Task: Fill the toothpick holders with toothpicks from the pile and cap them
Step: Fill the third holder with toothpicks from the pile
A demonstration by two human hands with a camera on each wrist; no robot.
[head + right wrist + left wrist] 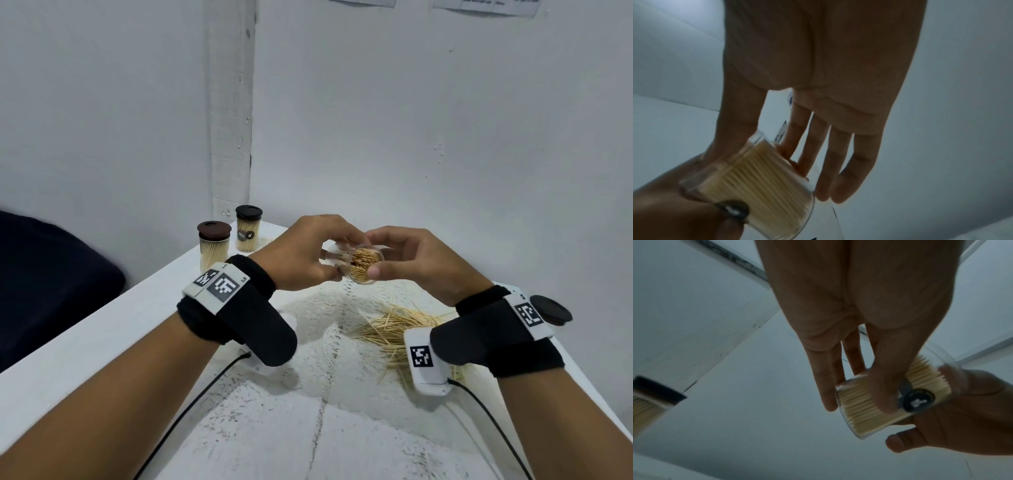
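Observation:
A clear toothpick holder, packed with toothpicks and uncapped, is held tilted above the table with its mouth towards me. My left hand grips its body, thumb and fingers curled round it. My right hand pinches its rim between thumb and index finger. In the left wrist view the left hand wraps the holder, which bears a round black label. The right wrist view shows the right hand on the holder. The toothpick pile lies below the hands. A dark loose cap lies at the right.
Two capped, filled holders stand at the table's far left corner, one brown-capped and one black-capped. A white lace cloth covers the table's middle. Walls close in behind. A dark cushion lies beyond the left edge.

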